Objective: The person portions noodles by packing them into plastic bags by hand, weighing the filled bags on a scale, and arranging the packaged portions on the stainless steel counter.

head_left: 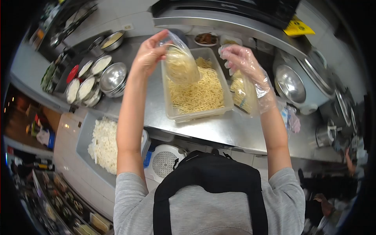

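My left hand (150,54), bare, pinches the top of a clear plastic bag of noodles (181,67). The bag hangs tilted over a rectangular plastic tub (197,116). Loose yellow noodles (201,94) fill much of that tub. To the right of the tub's far end is my right hand (243,62), in a clear plastic glove. Its fingers are bent and apart, with nothing visible between them. Below it on the counter lies another clear bag of noodles (243,94), partly covered by the glove and forearm.
On the left of the steel counter (147,105) stand stacked metal bowls (113,77) and several white-filled bowls (86,87). A grey tub of rice (84,143) sits lower left. At right are a large metal bowl (290,83) and a pot (326,135). A dark appliance (231,11) overhangs the back.
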`<state>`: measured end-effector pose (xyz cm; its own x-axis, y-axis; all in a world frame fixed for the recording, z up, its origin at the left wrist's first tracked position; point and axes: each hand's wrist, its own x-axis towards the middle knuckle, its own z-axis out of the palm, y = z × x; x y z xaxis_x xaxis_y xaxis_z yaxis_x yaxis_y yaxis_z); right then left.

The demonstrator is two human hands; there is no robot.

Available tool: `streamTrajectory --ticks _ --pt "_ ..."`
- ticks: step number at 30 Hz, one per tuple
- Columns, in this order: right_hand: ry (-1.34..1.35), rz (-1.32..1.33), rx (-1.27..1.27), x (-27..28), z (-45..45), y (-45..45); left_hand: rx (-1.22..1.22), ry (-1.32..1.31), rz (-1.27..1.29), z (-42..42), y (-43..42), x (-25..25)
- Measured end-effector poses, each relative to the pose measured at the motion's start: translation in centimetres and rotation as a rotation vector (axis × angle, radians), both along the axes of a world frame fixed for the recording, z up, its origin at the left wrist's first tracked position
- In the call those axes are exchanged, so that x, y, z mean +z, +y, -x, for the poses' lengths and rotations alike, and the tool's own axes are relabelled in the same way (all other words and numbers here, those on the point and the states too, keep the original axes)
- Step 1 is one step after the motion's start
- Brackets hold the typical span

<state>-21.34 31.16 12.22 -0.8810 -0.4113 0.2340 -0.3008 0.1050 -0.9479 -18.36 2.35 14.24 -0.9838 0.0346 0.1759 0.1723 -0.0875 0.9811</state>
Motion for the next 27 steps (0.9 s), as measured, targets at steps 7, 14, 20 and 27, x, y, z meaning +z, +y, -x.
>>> streamTrajectory --ticks 7,14,20,27 --pt "-0.001 -0.070 -0.222 -4.5 -7.6 7.4 -0.367 -0.038 0.181 -0.1 7.6 2.4" --pt "0.114 -0.437 -0.236 -8.6 -16.5 18.4 -0.667 0.163 -0.094 0.7 15.0 8.2" --pt "-0.059 -0.229 -0.526 -8.5 -21.3 25.3 -0.655 0.205 -0.137 1.0 28.0 10.9" --pt "-0.286 -0.008 -0.764 -8.4 -29.3 32.2 -0.571 0.189 0.045 4.2 37.9 5.8"
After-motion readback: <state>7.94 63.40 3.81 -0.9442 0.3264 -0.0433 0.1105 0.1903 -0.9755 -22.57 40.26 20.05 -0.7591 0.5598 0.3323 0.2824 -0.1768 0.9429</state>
